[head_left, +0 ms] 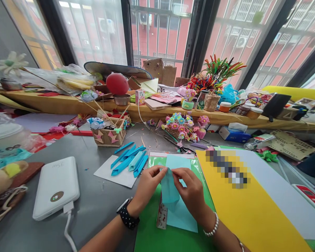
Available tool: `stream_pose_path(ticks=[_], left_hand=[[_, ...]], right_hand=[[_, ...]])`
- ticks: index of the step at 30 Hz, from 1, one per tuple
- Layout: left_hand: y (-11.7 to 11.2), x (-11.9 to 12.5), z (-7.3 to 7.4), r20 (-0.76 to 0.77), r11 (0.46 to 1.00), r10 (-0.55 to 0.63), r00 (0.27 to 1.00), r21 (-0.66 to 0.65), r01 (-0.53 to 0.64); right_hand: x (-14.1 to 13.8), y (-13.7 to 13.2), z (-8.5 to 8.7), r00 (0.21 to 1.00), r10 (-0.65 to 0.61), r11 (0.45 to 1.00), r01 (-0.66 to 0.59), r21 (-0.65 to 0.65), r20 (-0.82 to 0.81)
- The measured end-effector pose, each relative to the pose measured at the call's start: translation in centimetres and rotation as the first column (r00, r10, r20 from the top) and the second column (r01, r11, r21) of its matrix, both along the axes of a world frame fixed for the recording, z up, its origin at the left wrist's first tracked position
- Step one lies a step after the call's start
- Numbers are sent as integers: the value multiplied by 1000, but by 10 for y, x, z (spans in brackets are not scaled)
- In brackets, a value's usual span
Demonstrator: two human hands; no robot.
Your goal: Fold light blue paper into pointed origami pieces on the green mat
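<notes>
A strip of light blue paper (170,192) hangs between my two hands, its top edge pinched by both. My left hand (151,182), with a dotted watch strap at the wrist, grips the upper left corner between thumb and fingers. On the upper right corner, my right hand (190,185) closes the same way. Below the strip, a larger light blue sheet (183,218) lies on a green board (147,238). A patterned ruler (162,217) sticks out beside that sheet. Several folded blue paper pieces (131,159) rest on a white paper (123,180) left of my hands.
A white power bank (56,185) with a cable stands at left. Yellow card (241,210) lies at right, partly blurred out. Behind are a cardboard box (109,136), a bunch of craft flowers (180,124), a blue tissue box (235,134) and a cluttered ledge (157,113).
</notes>
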State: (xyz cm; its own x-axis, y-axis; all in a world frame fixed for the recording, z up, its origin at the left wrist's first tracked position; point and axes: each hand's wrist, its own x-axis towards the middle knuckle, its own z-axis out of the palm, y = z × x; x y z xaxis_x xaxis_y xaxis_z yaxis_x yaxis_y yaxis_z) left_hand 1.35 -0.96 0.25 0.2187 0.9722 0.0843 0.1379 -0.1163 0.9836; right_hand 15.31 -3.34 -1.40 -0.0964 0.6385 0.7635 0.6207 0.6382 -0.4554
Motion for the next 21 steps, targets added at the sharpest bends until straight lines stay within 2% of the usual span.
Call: stream_pose_path(ticks=[3,8,15,21], left_hand=[[1,-1,-3,53,997,-19,998,-68,23],[2,-1,-4,97,996,-5,995,-85,13],[-1,1,1,109,999,17,994,-37,-13],[3,0,-4,142,998,16,990,-54,-9]], right_hand=[[2,0,-1,994,9,993,-23,119,113],[4,0,0,975,-15,978,-32,206,221],[6,-3,-3,947,-87,971,11,239,309],[5,-1,0,956,-64,976,0,220,286]])
